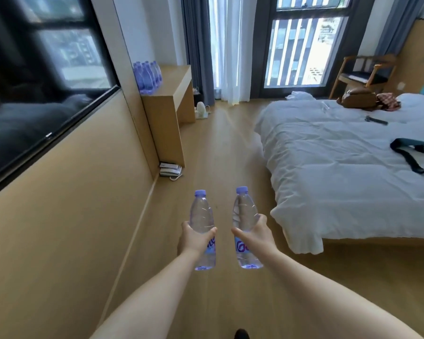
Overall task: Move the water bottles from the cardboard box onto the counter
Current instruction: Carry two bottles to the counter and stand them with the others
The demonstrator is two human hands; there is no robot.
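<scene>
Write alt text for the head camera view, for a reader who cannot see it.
A person's left hand and right hand each grip an upright water bottle, left bottle and right bottle, above a wooden floor. Ahead on the left, more bottles stand on a wooden counter; a white bed lies to the right.

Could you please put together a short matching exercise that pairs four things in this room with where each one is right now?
Things:
1. bottle with its cap nearer the bed
2. group of bottles
3. telephone
4. black strap

Places:
A. on the floor by the foot of the counter
B. held in the right hand
C. lying on the white bed
D. standing on the counter against the wall

Pairs: 1-B, 2-D, 3-A, 4-C
</scene>
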